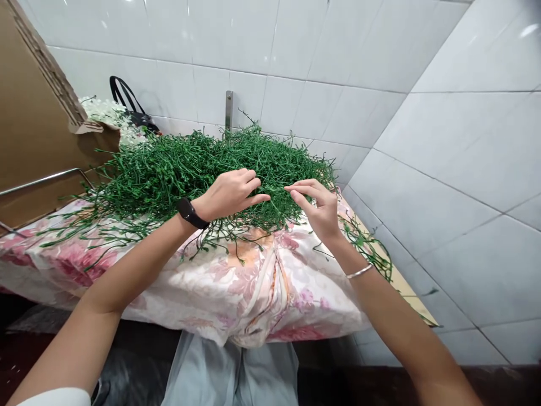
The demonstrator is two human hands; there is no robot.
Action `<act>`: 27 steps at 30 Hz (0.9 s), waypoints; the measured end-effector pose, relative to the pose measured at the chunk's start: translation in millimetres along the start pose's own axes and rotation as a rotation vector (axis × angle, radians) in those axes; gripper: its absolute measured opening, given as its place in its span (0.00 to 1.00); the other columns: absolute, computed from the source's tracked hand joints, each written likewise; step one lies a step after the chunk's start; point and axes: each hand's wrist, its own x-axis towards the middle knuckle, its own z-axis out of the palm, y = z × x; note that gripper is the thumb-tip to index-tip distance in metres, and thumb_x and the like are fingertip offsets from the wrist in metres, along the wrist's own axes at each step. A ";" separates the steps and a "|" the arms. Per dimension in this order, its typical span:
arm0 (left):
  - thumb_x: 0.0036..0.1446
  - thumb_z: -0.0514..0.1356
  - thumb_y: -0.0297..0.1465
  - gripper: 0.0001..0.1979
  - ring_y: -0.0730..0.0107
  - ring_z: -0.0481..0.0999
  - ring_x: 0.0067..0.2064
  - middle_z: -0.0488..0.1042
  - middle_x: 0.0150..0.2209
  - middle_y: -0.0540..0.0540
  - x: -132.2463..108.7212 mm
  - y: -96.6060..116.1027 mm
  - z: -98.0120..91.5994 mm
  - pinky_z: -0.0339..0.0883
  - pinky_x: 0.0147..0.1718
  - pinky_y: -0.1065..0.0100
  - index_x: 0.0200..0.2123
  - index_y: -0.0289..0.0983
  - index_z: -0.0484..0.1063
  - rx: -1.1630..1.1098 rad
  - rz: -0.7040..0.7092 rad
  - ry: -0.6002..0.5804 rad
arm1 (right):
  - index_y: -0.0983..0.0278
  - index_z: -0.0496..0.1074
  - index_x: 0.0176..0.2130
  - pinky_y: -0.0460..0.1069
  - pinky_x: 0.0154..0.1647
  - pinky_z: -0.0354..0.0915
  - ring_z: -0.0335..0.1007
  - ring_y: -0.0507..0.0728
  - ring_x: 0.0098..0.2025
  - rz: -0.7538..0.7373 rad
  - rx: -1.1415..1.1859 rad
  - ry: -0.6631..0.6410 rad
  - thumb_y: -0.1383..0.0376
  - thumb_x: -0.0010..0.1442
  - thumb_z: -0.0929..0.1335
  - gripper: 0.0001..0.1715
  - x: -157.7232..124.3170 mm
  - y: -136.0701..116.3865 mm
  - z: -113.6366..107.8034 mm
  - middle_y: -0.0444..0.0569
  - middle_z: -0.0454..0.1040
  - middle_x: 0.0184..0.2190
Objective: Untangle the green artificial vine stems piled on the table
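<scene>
A large tangled heap of green artificial stems (177,166) with small budded tips lies on a table covered by a floral cloth (203,287). My left hand (234,192), a black band on its wrist, is over the front of the heap. Its fingers curl together while the thumb points out to the right; whatever they hold is hidden. Facing it from the right is my right hand (316,206), with a silver bangle on the wrist. Thumb and forefinger meet in a pinch at the heap's edge. Anything between them is too small to make out.
A cardboard box (38,107) stands at the left by a metal rail (42,181). White artificial flowers (105,111) and a black bag (137,117) sit behind the heap. Loose stems (367,245) lie at the right edge. White tiled walls (329,51) close off back and right.
</scene>
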 end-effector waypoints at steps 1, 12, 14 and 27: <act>0.60 0.50 0.39 0.16 0.71 0.67 0.30 0.69 0.28 0.46 -0.7 -0.9 -4.4 0.57 0.28 0.69 0.30 0.35 0.70 0.108 0.075 0.074 | 0.56 0.75 0.34 0.54 0.45 0.66 0.69 0.54 0.40 -0.002 0.039 -0.013 0.65 0.56 0.66 0.07 -1.4 -0.6 1.5 0.46 0.71 0.35; 0.57 0.56 0.31 0.04 0.73 0.63 0.30 0.67 0.26 0.49 -5.9 -0.1 3.2 0.61 0.30 0.70 0.34 0.36 0.67 0.153 0.232 0.522 | 0.59 0.72 0.36 0.53 0.43 0.67 0.66 0.53 0.42 -0.247 -0.115 0.074 0.70 0.54 0.67 0.08 -11.9 -9.4 11.4 0.48 0.63 0.44; 0.58 0.55 0.30 0.04 0.73 0.64 0.31 0.67 0.27 0.49 -5.1 9.6 12.0 0.63 0.31 0.70 0.33 0.36 0.67 0.042 0.102 0.480 | 0.59 0.72 0.37 0.53 0.43 0.67 0.65 0.54 0.43 -0.283 -0.185 0.110 0.71 0.54 0.67 0.09 -11.6 -8.9 10.1 0.49 0.62 0.45; 0.54 0.59 0.36 0.08 0.70 0.70 0.43 0.74 0.39 0.46 -5.5 22.5 17.2 0.65 0.39 0.69 0.34 0.36 0.70 -0.680 -0.182 0.211 | 0.59 0.72 0.36 0.55 0.44 0.65 0.63 0.58 0.50 -0.347 -0.287 0.042 0.70 0.54 0.67 0.08 -6.6 -4.3 5.6 0.50 0.56 0.56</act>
